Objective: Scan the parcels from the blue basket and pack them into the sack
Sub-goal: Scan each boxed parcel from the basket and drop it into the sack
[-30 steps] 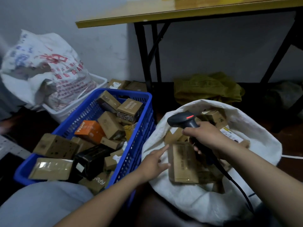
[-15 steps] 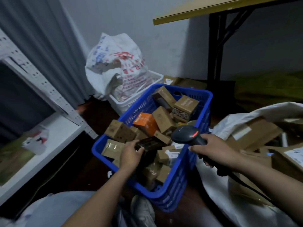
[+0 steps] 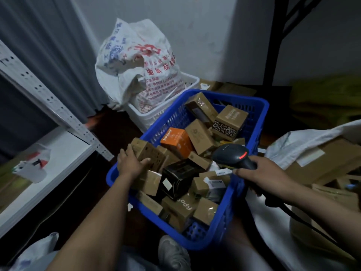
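Dark floor gap between shelf [image 3: 58, 114] and blue basket [image 3: 259, 106] rim.

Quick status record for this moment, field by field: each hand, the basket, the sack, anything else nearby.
left hand: left hand gripping a brown cardboard box at the near-left side of the blue basket; box not lifted clear
right hand: right hand holding the black scanner, red light on, over the basket's right rim
blue basket: many parcels left, including an orange box and a black box
sack: white sack to the right, open, cardboard parcels inside
nearby: printed white bag in a white basket behind
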